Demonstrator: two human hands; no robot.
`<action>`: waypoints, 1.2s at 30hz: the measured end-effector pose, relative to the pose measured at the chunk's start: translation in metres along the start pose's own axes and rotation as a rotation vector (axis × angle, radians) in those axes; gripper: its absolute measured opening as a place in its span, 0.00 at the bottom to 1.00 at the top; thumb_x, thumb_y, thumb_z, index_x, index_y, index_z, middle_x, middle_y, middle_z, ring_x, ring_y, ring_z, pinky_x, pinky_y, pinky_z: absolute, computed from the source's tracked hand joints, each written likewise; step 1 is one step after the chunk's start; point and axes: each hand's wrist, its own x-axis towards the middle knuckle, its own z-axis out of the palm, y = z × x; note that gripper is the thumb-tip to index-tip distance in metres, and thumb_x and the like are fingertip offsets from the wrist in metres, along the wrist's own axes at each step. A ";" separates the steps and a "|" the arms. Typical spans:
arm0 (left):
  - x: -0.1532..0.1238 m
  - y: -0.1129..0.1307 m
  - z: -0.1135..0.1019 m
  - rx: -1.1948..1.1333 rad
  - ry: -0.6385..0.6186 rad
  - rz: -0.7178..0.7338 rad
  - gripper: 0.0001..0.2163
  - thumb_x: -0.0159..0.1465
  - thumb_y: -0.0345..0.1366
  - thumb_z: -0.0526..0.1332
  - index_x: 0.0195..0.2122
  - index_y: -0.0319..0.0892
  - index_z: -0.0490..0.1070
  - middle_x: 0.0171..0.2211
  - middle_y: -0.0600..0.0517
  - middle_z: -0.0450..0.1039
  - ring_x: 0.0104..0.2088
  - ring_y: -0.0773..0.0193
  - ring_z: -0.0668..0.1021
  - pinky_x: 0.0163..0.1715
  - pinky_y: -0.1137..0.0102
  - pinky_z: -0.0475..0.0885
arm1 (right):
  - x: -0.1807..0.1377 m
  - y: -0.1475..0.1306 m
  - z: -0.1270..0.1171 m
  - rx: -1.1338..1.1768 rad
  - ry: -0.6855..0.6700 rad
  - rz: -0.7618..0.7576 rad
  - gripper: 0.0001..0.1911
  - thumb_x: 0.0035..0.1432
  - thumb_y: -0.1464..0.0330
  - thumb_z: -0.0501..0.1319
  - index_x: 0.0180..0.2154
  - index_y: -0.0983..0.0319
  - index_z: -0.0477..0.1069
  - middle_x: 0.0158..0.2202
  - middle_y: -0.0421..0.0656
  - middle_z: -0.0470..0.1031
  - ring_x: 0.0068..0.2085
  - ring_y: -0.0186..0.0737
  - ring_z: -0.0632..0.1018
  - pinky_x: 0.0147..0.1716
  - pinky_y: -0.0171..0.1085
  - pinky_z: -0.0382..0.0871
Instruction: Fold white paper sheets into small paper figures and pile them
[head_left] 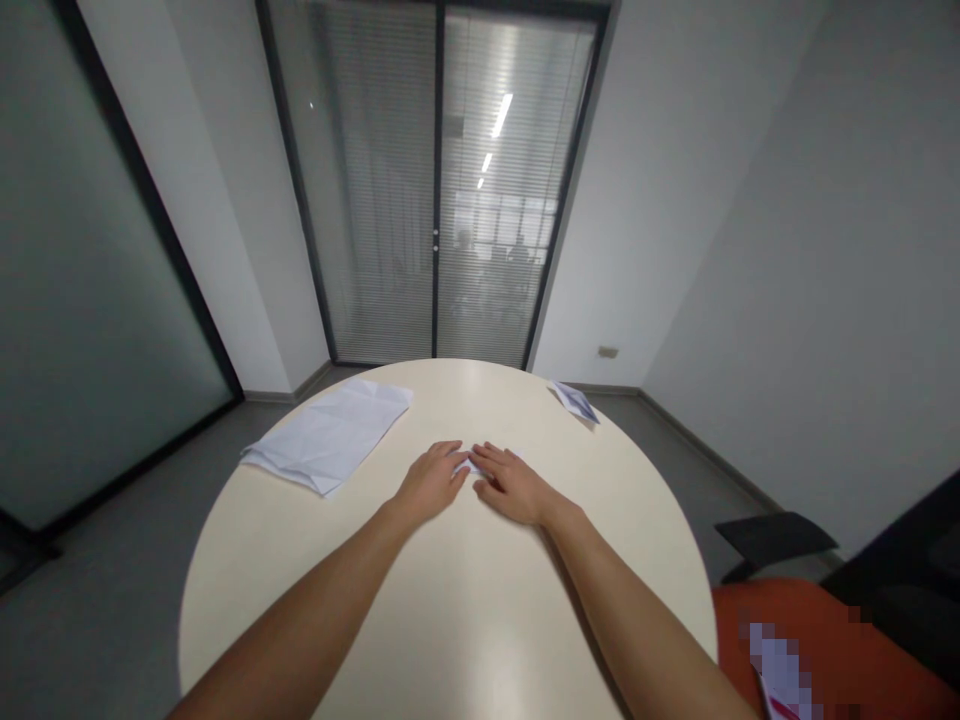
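A small piece of folded white paper (469,466) lies on the round table in front of me, mostly covered by my fingers. My left hand (433,482) rests on its left side with the fingers stretched out and the thumb apart. From the other side, my right hand (513,484) lies over the paper's right part, its fingers extended toward the left hand. Both hands are low against the tabletop, and the fingertips nearly meet. The paper's shape under the fingers is hidden.
Large creased white sheets (334,435) lie at the left of the cream round table (465,620). A smaller folded paper (575,403) sits near its far right edge. An orange chair (832,640) with a black armrest (776,538) stands to the right. Glass panels with blinds (487,200) are beyond.
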 end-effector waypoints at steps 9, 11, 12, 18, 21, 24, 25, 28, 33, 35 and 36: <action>0.004 -0.010 0.014 0.114 -0.144 0.082 0.25 0.74 0.40 0.42 0.67 0.32 0.58 0.69 0.38 0.54 0.72 0.56 0.51 0.70 0.56 0.48 | 0.000 -0.006 0.002 -0.024 -0.178 0.302 0.40 0.69 0.48 0.39 0.72 0.66 0.39 0.74 0.48 0.34 0.73 0.48 0.39 0.69 0.54 0.34; 0.003 -0.009 0.012 0.124 -0.178 0.142 0.26 0.75 0.41 0.40 0.68 0.33 0.56 0.70 0.39 0.53 0.72 0.58 0.50 0.70 0.56 0.42 | -0.002 -0.004 0.000 -0.034 -0.180 0.364 0.40 0.70 0.49 0.37 0.72 0.66 0.38 0.74 0.47 0.33 0.73 0.48 0.38 0.69 0.54 0.34; 0.003 -0.008 0.010 0.123 -0.195 0.163 0.26 0.75 0.42 0.39 0.69 0.34 0.56 0.70 0.40 0.52 0.72 0.59 0.50 0.71 0.56 0.40 | -0.002 -0.003 0.000 -0.041 -0.180 0.388 0.40 0.70 0.50 0.37 0.72 0.66 0.38 0.74 0.47 0.33 0.73 0.49 0.38 0.69 0.54 0.34; -0.002 0.004 0.002 0.094 -0.290 0.023 0.29 0.74 0.49 0.40 0.71 0.38 0.51 0.72 0.45 0.44 0.72 0.49 0.45 0.68 0.53 0.48 | -0.004 -0.002 0.002 -0.107 -0.160 0.482 0.38 0.70 0.52 0.37 0.72 0.68 0.38 0.74 0.51 0.33 0.73 0.53 0.39 0.69 0.57 0.36; -0.004 0.008 0.002 0.106 -0.297 -0.011 0.30 0.74 0.48 0.40 0.71 0.35 0.50 0.73 0.43 0.42 0.72 0.46 0.47 0.68 0.52 0.49 | -0.005 -0.006 0.000 -0.141 -0.145 0.510 0.38 0.71 0.54 0.38 0.72 0.70 0.40 0.74 0.55 0.35 0.73 0.52 0.40 0.69 0.56 0.37; -0.003 0.010 0.005 0.115 -0.281 -0.026 0.30 0.74 0.47 0.39 0.71 0.32 0.50 0.72 0.41 0.43 0.72 0.48 0.49 0.68 0.54 0.50 | -0.005 -0.007 -0.002 -0.149 -0.147 0.534 0.38 0.71 0.55 0.39 0.72 0.71 0.40 0.74 0.56 0.36 0.73 0.51 0.41 0.68 0.56 0.38; -0.002 0.010 0.007 0.120 -0.272 -0.037 0.30 0.74 0.47 0.39 0.71 0.31 0.50 0.72 0.40 0.44 0.72 0.48 0.50 0.68 0.54 0.50 | -0.006 -0.007 -0.002 -0.150 -0.147 0.541 0.38 0.71 0.55 0.39 0.72 0.72 0.40 0.74 0.55 0.36 0.73 0.51 0.42 0.68 0.56 0.38; 0.000 0.011 0.012 0.139 -0.240 -0.093 0.30 0.74 0.47 0.39 0.70 0.30 0.50 0.72 0.38 0.45 0.71 0.49 0.52 0.68 0.55 0.51 | -0.005 -0.007 -0.003 -0.151 -0.135 0.562 0.38 0.70 0.55 0.38 0.72 0.72 0.40 0.74 0.55 0.37 0.73 0.51 0.43 0.68 0.56 0.38; -0.001 0.015 0.017 0.244 -0.161 -0.276 0.32 0.73 0.47 0.42 0.69 0.25 0.51 0.70 0.31 0.46 0.71 0.45 0.53 0.67 0.52 0.51 | -0.006 -0.007 -0.003 -0.130 -0.127 0.571 0.38 0.70 0.55 0.38 0.72 0.72 0.40 0.74 0.53 0.37 0.73 0.49 0.43 0.68 0.56 0.37; -0.002 0.015 0.016 0.298 -0.131 -0.360 0.32 0.72 0.45 0.43 0.68 0.21 0.53 0.70 0.28 0.47 0.70 0.43 0.54 0.67 0.52 0.49 | -0.007 -0.006 -0.003 -0.121 -0.122 0.570 0.38 0.70 0.54 0.38 0.72 0.71 0.40 0.74 0.53 0.37 0.73 0.50 0.43 0.68 0.56 0.38; -0.003 0.015 0.014 0.318 -0.120 -0.392 0.31 0.72 0.43 0.44 0.67 0.21 0.53 0.69 0.27 0.49 0.70 0.42 0.54 0.67 0.52 0.49 | -0.007 -0.006 -0.002 -0.117 -0.116 0.570 0.38 0.70 0.54 0.38 0.72 0.71 0.40 0.74 0.53 0.37 0.73 0.50 0.43 0.68 0.56 0.38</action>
